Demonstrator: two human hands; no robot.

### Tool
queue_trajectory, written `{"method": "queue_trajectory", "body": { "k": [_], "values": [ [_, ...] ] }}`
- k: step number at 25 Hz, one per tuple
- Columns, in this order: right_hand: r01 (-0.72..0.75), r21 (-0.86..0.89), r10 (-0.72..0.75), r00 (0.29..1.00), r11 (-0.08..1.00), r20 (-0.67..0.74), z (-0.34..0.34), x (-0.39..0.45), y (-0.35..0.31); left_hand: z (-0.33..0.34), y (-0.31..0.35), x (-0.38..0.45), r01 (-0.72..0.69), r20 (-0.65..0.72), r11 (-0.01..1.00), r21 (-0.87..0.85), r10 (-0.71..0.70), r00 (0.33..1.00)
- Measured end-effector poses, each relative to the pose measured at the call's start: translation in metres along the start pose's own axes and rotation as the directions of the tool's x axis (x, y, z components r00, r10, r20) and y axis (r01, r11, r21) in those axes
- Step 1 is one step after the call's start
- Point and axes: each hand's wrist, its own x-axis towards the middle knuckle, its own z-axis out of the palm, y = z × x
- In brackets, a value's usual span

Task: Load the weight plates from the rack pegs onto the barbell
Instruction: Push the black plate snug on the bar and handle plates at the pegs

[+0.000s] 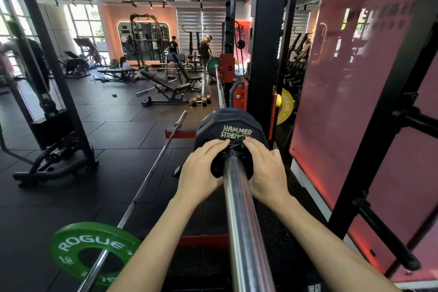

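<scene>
The barbell sleeve (239, 208) runs forward between your forearms. Your left hand (201, 168) and right hand (266, 170) press flat, fingers spread, against the black plate (227, 125), one each side of the sleeve. A green plate (78, 242) lies below-left of your left hand.

We see a dark rubber-tile floor (113, 130) with visible seams. A second barbell (151, 168) lies on it diagonally, a green Rogue plate (71, 244) on its near end. A pair of dumbbells (201, 100) sits on the floor farther back, beside an adjustable bench (166, 85) standing on the tiles. A small dark object (114, 95) lies alone in the open area; we can't tell what it is. The black machine base (54, 166) rests at left.
</scene>
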Motion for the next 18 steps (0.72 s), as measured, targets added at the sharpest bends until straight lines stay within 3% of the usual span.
{"method": "queue_trajectory", "body": {
  "k": [8, 11, 15, 18],
  "values": [
    [0.024, -0.009, -0.025, 0.997, 1.0, -0.069, 0.003, -0.008, 0.004, 0.002, 0.002, -0.001, 0.002, -0.015, 1.0, 0.014, -0.001, 1.0],
    [0.025, -0.067, -0.024, 1.0, 0.997, 0.013, -0.003, -0.005, 0.004, 0.0, 0.006, -0.001, 0.013, -0.003, 0.999, 0.035, -0.013, 1.0],
    [0.021, -0.211, 0.012, 0.988, 0.977, 0.154, -0.018, -0.005, -0.002, -0.01, 0.013, -0.007, -0.034, 0.017, 0.968, 0.25, 0.03, 0.999],
    [-0.016, -0.262, 0.062, 0.984, 0.965, 0.166, -0.035, -0.016, -0.011, -0.024, 0.017, -0.019, -0.044, 0.061, 0.954, 0.296, 0.027, 0.998]
  ]
}}
